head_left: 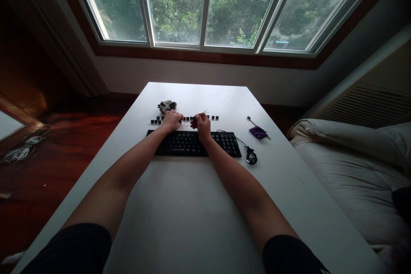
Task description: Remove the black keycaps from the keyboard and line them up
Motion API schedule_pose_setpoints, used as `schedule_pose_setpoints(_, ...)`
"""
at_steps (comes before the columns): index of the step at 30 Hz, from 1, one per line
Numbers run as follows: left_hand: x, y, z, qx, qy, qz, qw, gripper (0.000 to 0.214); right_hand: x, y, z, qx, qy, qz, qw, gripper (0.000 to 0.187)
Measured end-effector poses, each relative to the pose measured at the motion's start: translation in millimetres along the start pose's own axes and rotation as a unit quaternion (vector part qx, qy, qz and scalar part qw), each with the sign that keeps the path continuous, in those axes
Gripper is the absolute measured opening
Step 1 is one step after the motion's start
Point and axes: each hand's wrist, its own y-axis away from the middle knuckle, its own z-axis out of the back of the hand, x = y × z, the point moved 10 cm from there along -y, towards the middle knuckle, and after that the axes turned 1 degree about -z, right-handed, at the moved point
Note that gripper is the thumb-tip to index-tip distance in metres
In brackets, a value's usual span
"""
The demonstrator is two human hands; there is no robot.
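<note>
Head view shows a grey cloth (167, 105) bunched at the far left of the white tabletop (192, 205), just behind a row of loose keycaps (156, 121) laid along the far edge of the black keyboard (192, 143), probably lined up so each stays in order and within your reach. Your left hand (172, 120) rests on that row, fingers curled down; whether they pinch a cap is too small to tell. Your right hand (202, 125), just beside it, has its fingers clamped on a thin wire tool (196, 118) above the keyboard's far edge, its long axis slanting from near your left hand up and away rightward. The keyboard's length runs left to right, square to you. Its cable (249, 154) lies coiled to the right, near a purple pouch (257, 132).
</note>
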Motion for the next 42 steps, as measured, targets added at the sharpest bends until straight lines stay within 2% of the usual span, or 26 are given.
schedule_pose_setpoints(3,4,4,4.4,-0.011,0.006,0.012,1.000,0.030,5,-2,-1,0.009,0.016,0.001,1.000,0.023)
schedule_pose_setpoints(6,10,11,11.8,-0.028,0.020,0.028,0.999,0.032,19,-6,-4,0.027,0.045,0.032,0.998,0.022)
schedule_pose_setpoints(10,14,25,17.7,-0.026,0.041,0.039,0.998,0.027,32,-6,-23,0.110,0.133,0.069,0.983,0.019)
schedule_pose_setpoints(13,7,39,16.9,-0.002,0.070,0.023,0.997,0.024,31,1,-37,0.157,0.196,0.076,0.965,0.016)
schedule_pose_setpoints(19,-9,70,28.2,-0.020,0.095,-0.023,0.995,0.023,15,5,-39,0.164,0.259,0.068,0.949,0.013)
schedule_pose_setpoints(23,-17,78,28.4,0.016,0.101,-0.045,0.994,0.023,10,7,-43,0.174,0.292,0.075,0.937,0.009)
schedule_pose_setpoints(26,-22,79,26.6,0.052,0.101,-0.057,0.992,0.028,22,18,-53,0.189,0.329,0.115,0.918,0.006)
schedule_pose_setpoints(30,-27,83,27.8,0.081,0.106,-0.082,0.988,0.043,42,42,-73,0.223,0.406,0.187,0.867,0.004)
schedule_pose_setpoints(32,-28,85,27.3,0.098,0.112,-0.090,0.985,0.048,47,49,-76,0.218,0.425,0.205,0.854,0.004)
schedule_pose_setpoints(35,-28,88,27.1,0.107,0.118,-0.102,0.982,0.054,47,52,-69,0.200,0.420,0.210,0.860,0.001)
schedule_pose_setpoints(40,-25,89,22.6,0.115,0.126,-0.109,0.979,0.059,37,54,-42,0.170,0.349,0.165,0.906,0.005)
schedule_pose_setpoints(42,-25,90,21.3,0.117,0.128,-0.115,0.978,0.060,35,58,-37,0.163,0.332,0.157,0.916,0.007)
